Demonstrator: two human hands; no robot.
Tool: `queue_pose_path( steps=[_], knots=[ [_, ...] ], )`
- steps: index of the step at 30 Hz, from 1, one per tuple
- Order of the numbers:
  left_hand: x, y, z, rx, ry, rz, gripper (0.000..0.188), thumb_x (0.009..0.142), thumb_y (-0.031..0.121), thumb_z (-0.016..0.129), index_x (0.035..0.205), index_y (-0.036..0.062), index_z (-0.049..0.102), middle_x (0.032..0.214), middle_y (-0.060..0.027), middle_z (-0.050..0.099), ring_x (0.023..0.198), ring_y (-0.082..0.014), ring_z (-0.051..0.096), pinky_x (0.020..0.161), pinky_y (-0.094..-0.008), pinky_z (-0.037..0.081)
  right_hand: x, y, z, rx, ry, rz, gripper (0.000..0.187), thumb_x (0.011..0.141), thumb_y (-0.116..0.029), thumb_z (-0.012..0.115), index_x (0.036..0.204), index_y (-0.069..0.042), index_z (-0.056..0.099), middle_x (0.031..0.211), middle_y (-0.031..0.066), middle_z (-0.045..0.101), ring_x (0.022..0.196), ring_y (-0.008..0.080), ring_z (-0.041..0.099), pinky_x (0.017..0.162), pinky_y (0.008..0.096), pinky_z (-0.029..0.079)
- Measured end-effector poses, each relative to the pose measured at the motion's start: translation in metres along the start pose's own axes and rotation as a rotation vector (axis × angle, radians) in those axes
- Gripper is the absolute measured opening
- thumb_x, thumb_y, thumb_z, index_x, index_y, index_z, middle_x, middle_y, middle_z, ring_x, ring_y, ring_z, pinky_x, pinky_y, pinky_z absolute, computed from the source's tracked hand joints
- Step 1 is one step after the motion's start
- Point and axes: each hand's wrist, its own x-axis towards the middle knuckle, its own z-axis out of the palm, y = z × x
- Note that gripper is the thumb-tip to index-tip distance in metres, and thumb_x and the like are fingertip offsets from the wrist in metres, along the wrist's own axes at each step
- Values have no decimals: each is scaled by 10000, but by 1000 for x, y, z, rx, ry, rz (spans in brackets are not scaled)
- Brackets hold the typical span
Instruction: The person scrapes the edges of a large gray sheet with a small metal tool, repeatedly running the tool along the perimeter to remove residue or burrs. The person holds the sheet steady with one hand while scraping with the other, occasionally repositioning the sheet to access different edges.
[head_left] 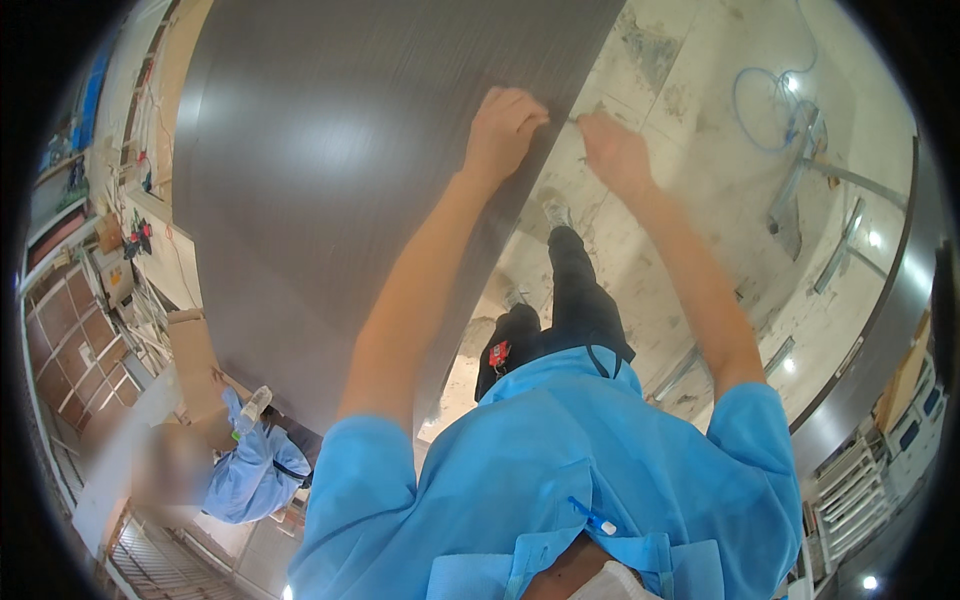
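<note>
My left hand is closed over the right edge of a large dark wood-grain panel, its thumb and fingers pinched together. Just past that edge, above the floor, my right hand is closed too, with its fingertips turned toward the left hand. A narrow gap lies between the two hands. Whatever the fingers hold, if anything, is too small and blurred to name. Both forearms reach forward from short blue sleeves.
A blue hose lies coiled on the stained floor at the far right, near metal supports. Another dark panel stands along the right. At lower left, a person in a blue shirt is beside a cardboard piece.
</note>
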Motion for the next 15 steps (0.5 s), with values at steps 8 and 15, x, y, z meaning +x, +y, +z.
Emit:
queue_pose_path(
  steps=[8,15],
  knots=[
    [-140,16,-53,-19,43,-44,87,848,26,796,913,60,750,947,-71,735,965,-310,663,858,-425,537,-88,-103,26,43,-33,-67,181,935,-47,644,1109,-92,660,960,96,649,783,320,703,612,427,570],
    [-261,33,-98,-55,80,-20,78,843,19,770,898,57,730,936,-83,722,953,-342,657,850,-445,531,-165,-197,53,-29,10,-100,197,931,-90,659,1127,-74,674,950,100,644,792,301,722,623,413,587]
  ],
)
